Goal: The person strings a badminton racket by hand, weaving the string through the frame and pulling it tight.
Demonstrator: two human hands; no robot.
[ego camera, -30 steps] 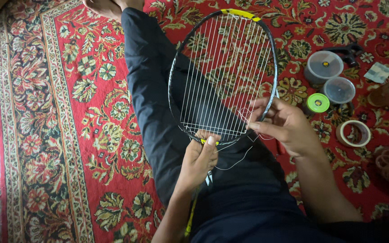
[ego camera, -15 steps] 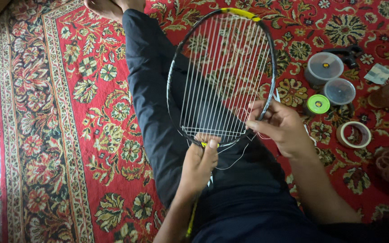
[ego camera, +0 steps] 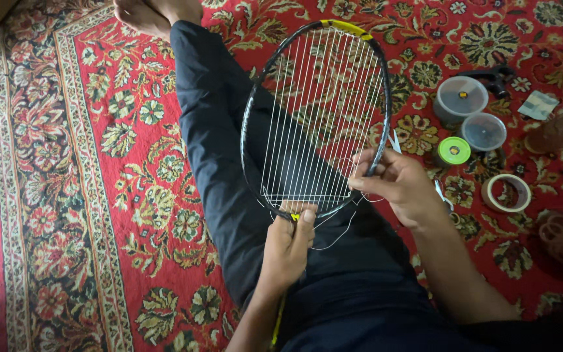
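Note:
A black badminton racket with a yellow tip and white strings lies head-up over my outstretched leg in dark trousers. My left hand grips the racket at the throat, just below the head. My right hand pinches a loose white string at the lower right side of the frame, fingers against the rim. The string curls in a slack loop below the head. Only a few cross strings sit near the bottom; the main strings run the full length.
A red patterned carpet covers the floor. To the right lie two round clear plastic tubs, a green tape roll, a white tape ring, a dark tool and small scissors. My bare foot rests at the top.
The racket head has shifted slightly left and down across my leg. My right hand has slid a little lower along the frame's right side, still holding the string.

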